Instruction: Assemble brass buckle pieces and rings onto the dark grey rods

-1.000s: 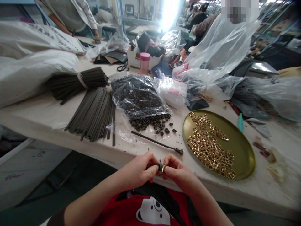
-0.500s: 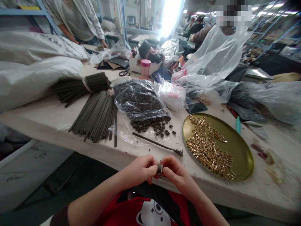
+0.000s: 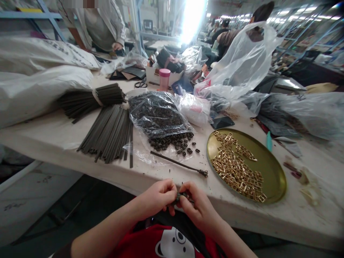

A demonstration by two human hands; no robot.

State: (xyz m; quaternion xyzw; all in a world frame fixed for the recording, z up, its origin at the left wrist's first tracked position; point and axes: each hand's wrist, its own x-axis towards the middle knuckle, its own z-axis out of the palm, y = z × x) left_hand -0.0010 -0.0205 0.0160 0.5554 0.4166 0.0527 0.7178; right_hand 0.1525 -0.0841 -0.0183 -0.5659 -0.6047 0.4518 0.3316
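Strap (image 3: 177, 197): dark grey-green, bent, mostly hidden by fingers; between both hands by the near edge of the tabletop (image 3: 185, 180)
Left hand (image 3: 160, 195): grip pinched on the strap
Right hand (image 3: 198, 204): grip also clamped on it
Second strap (image 3: 175, 162): thin, dark, lying beyond the hands
Loops (image 3: 161, 143): small, black, heaped near it
Tray (image 3: 272, 175): round, gold-toned, bearing buckles (image 3: 236, 173)

One left hand (image 3: 161, 193) and one right hand (image 3: 197, 203) – two in all – with one small dark piece (image 3: 177, 197) between them. One loose strap (image 3: 176, 162), two bundles of dark strips (image 3: 106, 134), one tray (image 3: 275, 179), one pink-lidded jar (image 3: 164, 80), one pair of scissors (image 3: 141, 84). Gold buckles (image 3: 236, 172) and black loops (image 3: 172, 142) run to dozens each – overlapping, so probably uncountable exactly.
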